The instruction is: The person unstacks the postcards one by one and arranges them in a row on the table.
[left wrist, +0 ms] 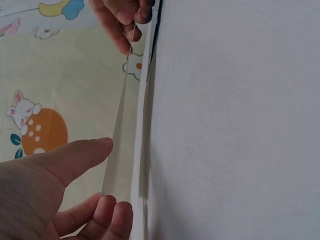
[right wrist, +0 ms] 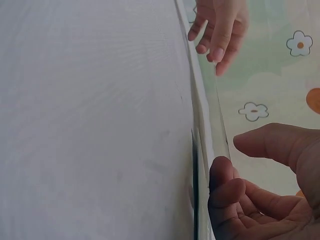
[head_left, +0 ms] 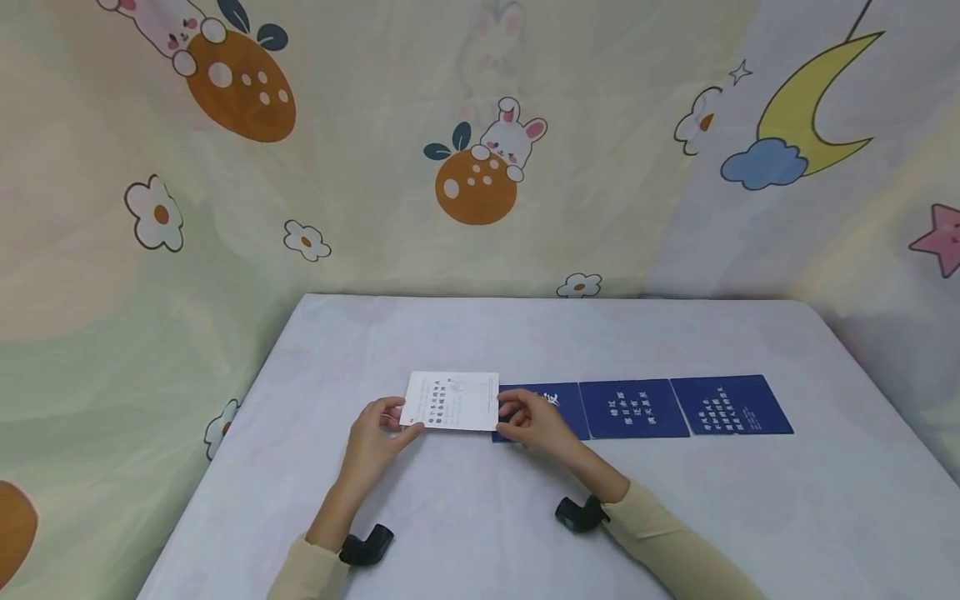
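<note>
A white card (head_left: pixel 451 401) printed with columns of dark characters is held up above the table between both hands. My left hand (head_left: pixel 376 440) pinches its left edge, thumb near the lower corner and fingers behind. At the opposite edge, my right hand (head_left: pixel 542 423) grips the card between thumb and fingers. Both wrist views show the card almost edge-on, as a thin strip. Just right of it lies a blue card (head_left: pixel 566 408) with white writing, partly covered by my right hand and the white card. Two more blue cards, a middle one (head_left: pixel 634 408) and a right one (head_left: pixel 731 406), continue the row.
A white cloth covers the table (head_left: pixel 480 517). Behind it hangs a patterned curtain (head_left: pixel 360 167) with rabbits, flowers and a moon. A black wrist mount sits below each hand, one on the left (head_left: pixel 367 546) and one on the right (head_left: pixel 581 515).
</note>
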The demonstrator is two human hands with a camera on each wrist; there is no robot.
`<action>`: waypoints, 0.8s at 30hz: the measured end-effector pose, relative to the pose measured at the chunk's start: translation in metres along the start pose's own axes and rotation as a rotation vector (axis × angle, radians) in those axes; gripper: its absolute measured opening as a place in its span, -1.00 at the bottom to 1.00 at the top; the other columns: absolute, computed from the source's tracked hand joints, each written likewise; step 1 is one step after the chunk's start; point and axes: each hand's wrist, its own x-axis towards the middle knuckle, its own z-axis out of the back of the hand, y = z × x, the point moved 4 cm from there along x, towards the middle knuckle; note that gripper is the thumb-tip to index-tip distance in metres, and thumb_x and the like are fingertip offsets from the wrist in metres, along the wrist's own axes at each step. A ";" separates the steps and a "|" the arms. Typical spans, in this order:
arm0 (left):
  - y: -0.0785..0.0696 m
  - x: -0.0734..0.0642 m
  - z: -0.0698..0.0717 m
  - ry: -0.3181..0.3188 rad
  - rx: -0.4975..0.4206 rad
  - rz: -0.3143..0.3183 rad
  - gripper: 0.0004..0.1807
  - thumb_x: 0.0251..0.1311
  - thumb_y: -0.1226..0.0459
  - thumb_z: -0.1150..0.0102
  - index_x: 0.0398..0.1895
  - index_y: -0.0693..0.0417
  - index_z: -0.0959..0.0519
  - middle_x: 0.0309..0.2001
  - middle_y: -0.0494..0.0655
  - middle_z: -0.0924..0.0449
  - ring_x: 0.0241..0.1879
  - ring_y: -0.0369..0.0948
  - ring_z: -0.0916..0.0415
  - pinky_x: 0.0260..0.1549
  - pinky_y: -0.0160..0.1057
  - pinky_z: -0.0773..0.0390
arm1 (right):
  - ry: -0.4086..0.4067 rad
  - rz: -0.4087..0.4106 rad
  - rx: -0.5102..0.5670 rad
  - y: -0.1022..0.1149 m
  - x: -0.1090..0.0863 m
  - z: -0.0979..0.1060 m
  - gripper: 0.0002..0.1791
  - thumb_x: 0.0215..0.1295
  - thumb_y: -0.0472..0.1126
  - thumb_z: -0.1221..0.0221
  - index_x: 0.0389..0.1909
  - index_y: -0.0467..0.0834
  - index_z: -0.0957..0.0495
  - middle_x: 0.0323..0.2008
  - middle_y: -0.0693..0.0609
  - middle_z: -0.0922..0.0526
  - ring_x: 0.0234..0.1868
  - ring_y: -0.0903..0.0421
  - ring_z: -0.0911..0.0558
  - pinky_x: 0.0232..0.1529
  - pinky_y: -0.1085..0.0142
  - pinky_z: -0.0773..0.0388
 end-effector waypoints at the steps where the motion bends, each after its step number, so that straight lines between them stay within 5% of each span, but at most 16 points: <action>1: 0.001 0.000 0.001 0.001 0.006 0.003 -0.46 -0.05 0.28 -0.50 0.02 0.27 -0.54 -0.25 0.00 -0.51 -0.28 -0.17 -0.49 -0.27 -0.33 -0.47 | 0.008 0.002 0.001 0.000 0.000 -0.001 -0.50 0.14 -0.40 -0.30 0.12 -0.43 -0.45 -0.17 -0.17 -0.59 -0.37 0.15 -0.52 -0.53 0.47 -0.46; 24: 0.005 -0.009 0.006 0.085 0.139 0.130 -0.50 0.00 0.26 -0.46 -0.03 0.32 -0.52 -0.30 -0.01 -0.50 -0.39 -0.20 -0.35 -0.48 -0.36 -0.32 | 0.113 0.034 -0.116 0.000 0.006 -0.013 -0.53 0.12 -0.42 -0.30 0.08 -0.47 -0.49 -0.35 -0.06 -0.52 -0.42 0.17 -0.40 -0.48 0.48 -0.33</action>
